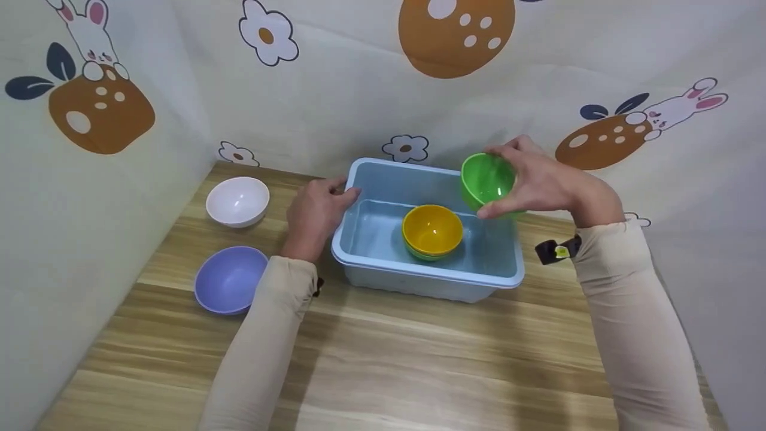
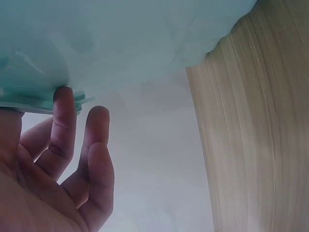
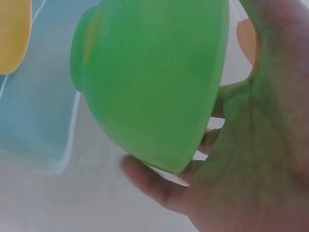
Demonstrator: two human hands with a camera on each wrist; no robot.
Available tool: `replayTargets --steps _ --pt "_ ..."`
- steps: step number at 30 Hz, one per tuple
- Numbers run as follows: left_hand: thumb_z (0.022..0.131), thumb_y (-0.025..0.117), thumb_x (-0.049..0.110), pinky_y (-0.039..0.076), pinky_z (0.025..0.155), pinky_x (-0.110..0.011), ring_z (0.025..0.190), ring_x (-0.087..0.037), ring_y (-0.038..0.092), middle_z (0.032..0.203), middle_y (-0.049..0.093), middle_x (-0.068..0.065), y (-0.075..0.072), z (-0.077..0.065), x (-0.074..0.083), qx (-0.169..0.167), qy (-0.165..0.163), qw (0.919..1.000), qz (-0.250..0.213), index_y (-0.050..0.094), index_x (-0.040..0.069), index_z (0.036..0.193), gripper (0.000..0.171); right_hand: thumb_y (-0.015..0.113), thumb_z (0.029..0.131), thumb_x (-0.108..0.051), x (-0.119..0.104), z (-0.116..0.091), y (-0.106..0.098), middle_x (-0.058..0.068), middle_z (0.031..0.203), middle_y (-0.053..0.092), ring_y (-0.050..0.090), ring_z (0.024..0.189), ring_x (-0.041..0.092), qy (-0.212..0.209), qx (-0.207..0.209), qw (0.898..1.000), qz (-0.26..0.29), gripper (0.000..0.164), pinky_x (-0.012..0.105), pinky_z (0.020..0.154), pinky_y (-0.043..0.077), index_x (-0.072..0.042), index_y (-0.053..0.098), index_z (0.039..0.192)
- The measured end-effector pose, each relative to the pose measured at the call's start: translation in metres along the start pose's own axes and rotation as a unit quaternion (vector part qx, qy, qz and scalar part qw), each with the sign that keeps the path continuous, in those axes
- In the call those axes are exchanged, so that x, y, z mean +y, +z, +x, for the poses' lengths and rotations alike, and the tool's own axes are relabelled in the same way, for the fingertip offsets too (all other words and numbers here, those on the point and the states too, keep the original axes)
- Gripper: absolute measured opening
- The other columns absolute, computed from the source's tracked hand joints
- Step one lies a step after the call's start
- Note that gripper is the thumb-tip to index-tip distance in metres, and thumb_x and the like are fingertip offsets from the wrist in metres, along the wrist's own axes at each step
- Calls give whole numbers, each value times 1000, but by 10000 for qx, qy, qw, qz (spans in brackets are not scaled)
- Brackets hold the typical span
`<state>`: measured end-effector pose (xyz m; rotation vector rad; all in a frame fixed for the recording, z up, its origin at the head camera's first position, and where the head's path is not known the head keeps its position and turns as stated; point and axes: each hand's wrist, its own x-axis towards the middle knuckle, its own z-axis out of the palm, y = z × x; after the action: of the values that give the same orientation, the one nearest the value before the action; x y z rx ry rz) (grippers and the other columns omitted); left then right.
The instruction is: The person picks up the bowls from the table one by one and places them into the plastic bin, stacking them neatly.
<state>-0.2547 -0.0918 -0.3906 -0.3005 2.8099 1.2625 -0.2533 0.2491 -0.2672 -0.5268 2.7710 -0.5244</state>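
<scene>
From where I stand, a steady wrist should keep the green bowl (image 1: 483,175) clear of the blue tub (image 1: 413,285), near the tabletop's (image 1: 419,359) back edge. The right hand (image 1: 541,179) pinches that bowl, thumb and fingers spread wide, over the tub's back right corner; the left hand (image 1: 314,212) lightly grips its left rim.

No readable text, labels or numbers.
</scene>
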Motion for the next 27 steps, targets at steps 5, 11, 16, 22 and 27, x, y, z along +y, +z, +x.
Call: replayTargets --steps 5,11,16,22,27 --pt "96 65 52 51 89 -41 112 -22 66 136 69 -4 1 0 0 -29 -18 10000 21 61 28 142 52 86 69 -58 0 10 7 15 139 38 40 124 31 -50 -11 10000 -66 104 49 97 53 -14 41 152" --pt "96 65 52 52 87 -41 110 -22 67 133 71 -4 2 -1 -1 85 105 9998 110 62 28 141 52 86 68 -61 -1 22 15 14 136 40 40 123 30 -116 -118 9998 -121 107 47 96 51 -14 41 153" --pt "95 65 51 51 79 -40 105 -22 69 130 73 -2 3 1 -2 237 282 9990 238 65 28 138 49 86 67 -62 -4 30 19 13 136 40 40 123 29 -154 -206 9996 -119 106 48 96 53 -17 42 152" --pt "96 64 52 51 86 -40 112 -22 66 136 70 -3 1 2 0 116 119 9997 170 63 28 141 51 87 66 -62 -11 39 23 11 136 40 40 124 29 -224 -345 9991 -33 107 48 97 53 -19 41 153" --pt "96 65 52 51 91 -43 115 -22 65 137 68 -3 1 1 0 65 59 9999 131 62 28 142 51 88 66 -61 -15 45 28 10 136 40 40 125 28 -293 -385 9988 27 107 48 98 52 -20 41 153"
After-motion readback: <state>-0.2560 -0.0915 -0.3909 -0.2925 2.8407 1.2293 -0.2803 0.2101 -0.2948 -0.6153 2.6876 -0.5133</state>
